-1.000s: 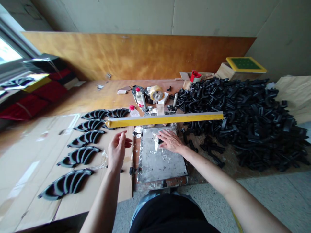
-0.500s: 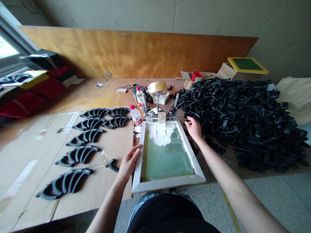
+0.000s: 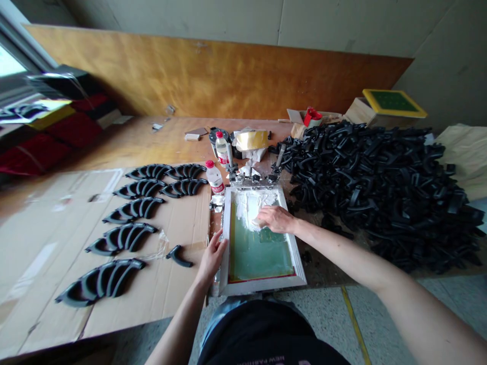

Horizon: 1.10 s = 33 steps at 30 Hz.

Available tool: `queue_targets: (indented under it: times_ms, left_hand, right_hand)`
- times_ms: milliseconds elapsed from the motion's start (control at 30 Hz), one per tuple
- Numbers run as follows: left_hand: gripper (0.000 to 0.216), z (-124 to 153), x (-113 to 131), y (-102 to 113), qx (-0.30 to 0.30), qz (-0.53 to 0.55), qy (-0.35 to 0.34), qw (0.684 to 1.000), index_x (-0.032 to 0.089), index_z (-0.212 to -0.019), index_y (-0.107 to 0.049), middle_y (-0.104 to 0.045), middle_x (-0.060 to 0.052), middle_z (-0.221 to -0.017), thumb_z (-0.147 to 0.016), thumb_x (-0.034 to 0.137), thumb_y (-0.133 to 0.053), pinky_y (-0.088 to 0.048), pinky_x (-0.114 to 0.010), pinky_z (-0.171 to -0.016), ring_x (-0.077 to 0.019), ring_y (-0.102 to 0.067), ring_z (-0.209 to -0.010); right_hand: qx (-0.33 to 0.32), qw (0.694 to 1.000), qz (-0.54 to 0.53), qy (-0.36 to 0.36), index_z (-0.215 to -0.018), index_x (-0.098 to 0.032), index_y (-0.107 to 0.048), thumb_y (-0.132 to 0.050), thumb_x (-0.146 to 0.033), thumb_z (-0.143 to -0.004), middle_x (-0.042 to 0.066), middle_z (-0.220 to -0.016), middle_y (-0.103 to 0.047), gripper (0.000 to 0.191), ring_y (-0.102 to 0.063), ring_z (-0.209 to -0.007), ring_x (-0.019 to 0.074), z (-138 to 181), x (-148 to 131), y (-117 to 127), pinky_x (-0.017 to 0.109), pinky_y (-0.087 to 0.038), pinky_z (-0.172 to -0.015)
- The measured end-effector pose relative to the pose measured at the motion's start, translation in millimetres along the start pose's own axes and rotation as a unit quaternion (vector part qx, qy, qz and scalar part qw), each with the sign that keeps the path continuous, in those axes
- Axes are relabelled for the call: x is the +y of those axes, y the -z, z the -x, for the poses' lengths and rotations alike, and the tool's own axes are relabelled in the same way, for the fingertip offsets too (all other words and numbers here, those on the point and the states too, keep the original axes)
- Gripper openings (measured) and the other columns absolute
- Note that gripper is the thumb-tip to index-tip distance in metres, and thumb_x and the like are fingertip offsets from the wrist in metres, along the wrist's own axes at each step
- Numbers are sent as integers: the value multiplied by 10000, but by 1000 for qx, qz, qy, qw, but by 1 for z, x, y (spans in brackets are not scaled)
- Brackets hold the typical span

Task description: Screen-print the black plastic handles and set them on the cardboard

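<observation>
A screen-printing frame (image 3: pixel 262 288) with a green mesh lies in front of me, hinged at its far end to a metal clamp (image 3: pixel 254 178). White paste (image 3: pixel 245 205) is smeared over the far part of the mesh. My left hand (image 3: pixel 211 259) grips the frame's left edge, thumb close to the rim. Over the paste, my right hand (image 3: pixel 277 219) is closed, with its fingertips down at the mesh. A small tan scraper is in its grip, mostly hidden by the fingers. Left of the frame, a single curved black handle (image 3: pixel 179 256) rests on the cardboard (image 3: pixel 152 284).
Rows of curved black handles (image 3: pixel 124 238) lie on the cardboard at left. A large heap of black parts (image 3: pixel 365 177) fills the right side. Two red-capped bottles (image 3: pixel 215 180) and a tape roll (image 3: pixel 251 140) stand behind the frame. A yellow-rimmed green screen (image 3: pixel 395 104) sits on a box.
My right hand has moved left from beside the heap onto the paste and taken hold of the scraper that stood there. The frame's near end has come down, my left hand still at its edge.
</observation>
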<state>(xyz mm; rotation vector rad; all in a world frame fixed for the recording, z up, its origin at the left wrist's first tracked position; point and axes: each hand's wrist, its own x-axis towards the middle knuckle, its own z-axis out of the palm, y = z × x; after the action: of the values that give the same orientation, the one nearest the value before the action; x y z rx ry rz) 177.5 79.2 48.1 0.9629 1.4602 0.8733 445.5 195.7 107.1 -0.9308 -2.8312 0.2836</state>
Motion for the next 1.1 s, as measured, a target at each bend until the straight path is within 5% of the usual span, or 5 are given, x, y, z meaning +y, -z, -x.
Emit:
queue_targets:
  times_ms: [500,633,867,1000,1100]
  left_hand:
    - [796,9,21,3,-2,25,-9,1000,178,-1426,-425,-688,-30,-789,-768,573,-637,-489,-269,-598,-174,-633,-657]
    - [769,22,60,10,27,16,-23,999,190,-1345,-539,-699,-27,-820,-722,627,-653,-457,-241,-560,-158,-615,-638]
    - [536,11,154,-1,70,119,-180,974,187,-1105,-635,-680,-53,-967,-805,622,-547,-514,-251,-649,-168,-635,-800]
    - [518,-10,170,-10,68,180,-185,964,198,-1175,-562,-681,-46,-900,-823,578,-528,-541,-289,-667,-178,-658,-819]
    - [527,-8,140,-24,60,189,-120,973,199,-1186,-549,-703,-63,-934,-828,586,-533,-537,-268,-639,-162,-666,-784]
  right_hand:
    - [107,987,-60,-101,-1103,-238,-664,-663,-216,-827,29,-1008,-695,277,-606,-957,201,-17,5,8,302,-452,-847]
    - [181,958,-63,-213,-1377,-291,-498,-667,-197,-824,30,-1169,-667,586,-615,-997,199,-46,45,40,298,-466,-864]
    - [261,845,-101,-455,-1082,-166,-665,-482,-213,-898,74,-914,-708,264,-643,-859,216,33,89,22,339,-492,-801]
    - [188,903,-125,-364,-1114,-206,-662,-639,-268,-838,52,-961,-700,285,-619,-941,211,47,51,-31,345,-472,-866]
    - [127,954,-91,-255,-1103,-239,-674,-712,-273,-808,52,-1028,-666,300,-566,-1035,213,34,12,-48,361,-425,-931]
